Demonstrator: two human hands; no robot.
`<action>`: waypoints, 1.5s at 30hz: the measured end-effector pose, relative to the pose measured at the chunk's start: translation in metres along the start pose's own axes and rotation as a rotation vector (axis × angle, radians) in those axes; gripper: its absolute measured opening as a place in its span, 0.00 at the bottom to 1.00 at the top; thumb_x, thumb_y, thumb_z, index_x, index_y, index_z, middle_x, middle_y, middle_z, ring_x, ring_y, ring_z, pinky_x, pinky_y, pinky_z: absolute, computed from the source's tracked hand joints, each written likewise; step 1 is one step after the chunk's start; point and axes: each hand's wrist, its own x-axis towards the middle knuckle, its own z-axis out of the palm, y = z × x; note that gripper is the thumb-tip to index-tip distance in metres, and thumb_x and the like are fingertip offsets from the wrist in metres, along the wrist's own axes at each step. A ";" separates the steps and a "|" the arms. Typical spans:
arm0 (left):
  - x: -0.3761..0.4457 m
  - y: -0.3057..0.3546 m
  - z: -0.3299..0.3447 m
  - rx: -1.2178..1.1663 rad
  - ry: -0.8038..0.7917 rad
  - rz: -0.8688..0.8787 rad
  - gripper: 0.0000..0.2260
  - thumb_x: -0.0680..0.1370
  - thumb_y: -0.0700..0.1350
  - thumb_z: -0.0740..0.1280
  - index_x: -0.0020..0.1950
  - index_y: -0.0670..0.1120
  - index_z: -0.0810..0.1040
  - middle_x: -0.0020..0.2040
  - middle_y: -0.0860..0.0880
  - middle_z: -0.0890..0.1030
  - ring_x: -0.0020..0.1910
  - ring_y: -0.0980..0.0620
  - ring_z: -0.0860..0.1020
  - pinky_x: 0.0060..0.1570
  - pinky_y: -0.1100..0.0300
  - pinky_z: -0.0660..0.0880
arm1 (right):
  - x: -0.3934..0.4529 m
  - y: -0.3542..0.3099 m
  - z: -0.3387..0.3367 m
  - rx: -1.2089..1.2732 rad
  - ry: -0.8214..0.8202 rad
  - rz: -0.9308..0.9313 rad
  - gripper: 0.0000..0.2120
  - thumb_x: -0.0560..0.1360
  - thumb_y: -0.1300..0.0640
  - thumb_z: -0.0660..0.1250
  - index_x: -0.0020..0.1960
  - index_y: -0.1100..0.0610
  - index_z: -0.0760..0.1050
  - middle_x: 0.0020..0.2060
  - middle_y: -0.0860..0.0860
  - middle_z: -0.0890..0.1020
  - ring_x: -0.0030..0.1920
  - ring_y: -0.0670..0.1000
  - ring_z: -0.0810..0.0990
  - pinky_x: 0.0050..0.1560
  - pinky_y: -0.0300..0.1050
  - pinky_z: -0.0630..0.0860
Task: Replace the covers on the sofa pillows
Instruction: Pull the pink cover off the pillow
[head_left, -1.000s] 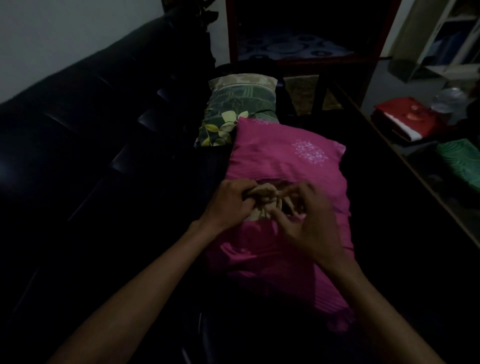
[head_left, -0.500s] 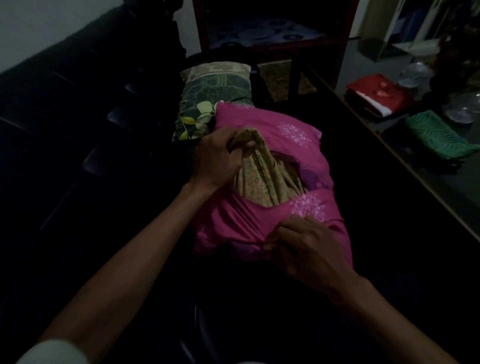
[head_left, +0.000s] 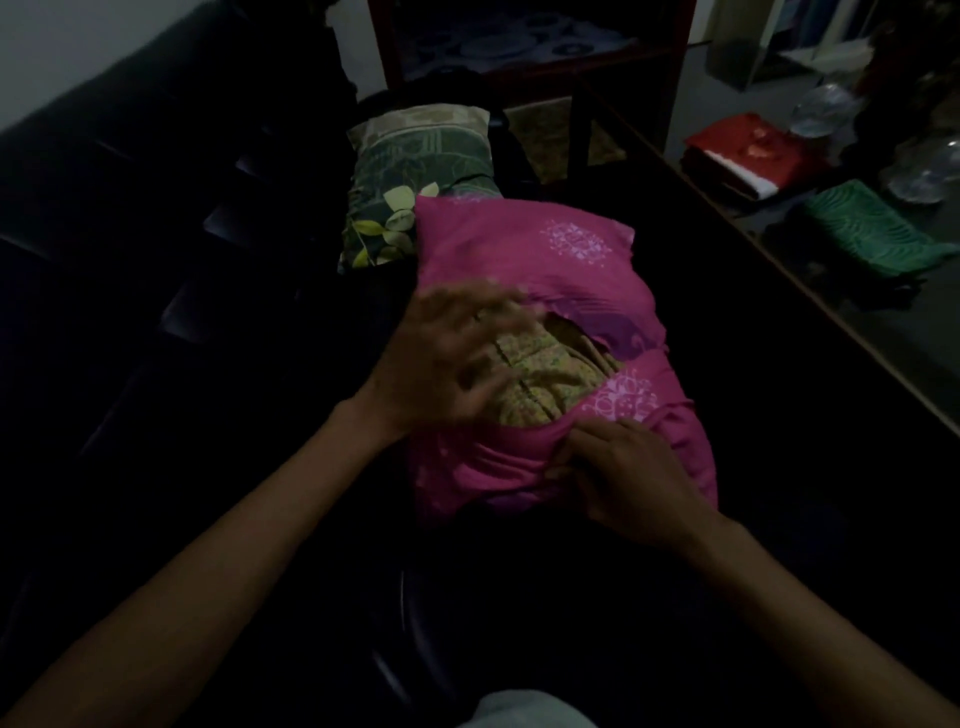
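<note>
Pink cover (head_left: 524, 249) lies on the dark sofa (head_left: 130, 218), its slit gaping over the yellow pillow (head_left: 550, 374) inside. Left hand (head_left: 447, 358), blurred, fingers spread, hovers over the slit. Right hand (head_left: 634, 473) pinches the cover's near edge. Green pillow (head_left: 415, 176) lies just behind.

— What is the pink cover (head_left: 524, 249) looking like?
— Matt woven cloth, creasing softly, with pale printed motifs. The yellow pillow (head_left: 545, 364) inside is showing thin patterned cotton.
— And the sofa (head_left: 130, 218)?
— Dark, smooth, faintly gleaming like leather. The leafy pillow (head_left: 410, 176) is looking matt too.
</note>
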 end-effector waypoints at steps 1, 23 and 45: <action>-0.006 0.006 0.005 0.043 -0.091 0.086 0.23 0.77 0.58 0.70 0.69 0.50 0.78 0.70 0.50 0.76 0.71 0.46 0.71 0.71 0.49 0.61 | 0.000 0.002 0.002 0.008 0.020 0.007 0.07 0.76 0.50 0.64 0.46 0.50 0.79 0.43 0.47 0.81 0.41 0.52 0.81 0.40 0.45 0.71; 0.032 0.013 0.012 0.200 0.185 -0.514 0.05 0.70 0.45 0.72 0.45 0.52 0.84 0.43 0.53 0.86 0.46 0.48 0.81 0.59 0.51 0.61 | -0.024 0.005 -0.038 -0.150 0.301 -0.088 0.05 0.74 0.62 0.63 0.44 0.57 0.78 0.45 0.52 0.81 0.44 0.54 0.75 0.45 0.49 0.67; 0.002 0.070 0.056 -0.221 -0.249 -0.054 0.18 0.73 0.57 0.74 0.60 0.51 0.84 0.62 0.56 0.82 0.67 0.55 0.76 0.63 0.50 0.72 | -0.090 0.035 -0.030 0.363 0.044 0.843 0.37 0.62 0.49 0.85 0.64 0.35 0.69 0.58 0.49 0.71 0.57 0.50 0.75 0.57 0.42 0.71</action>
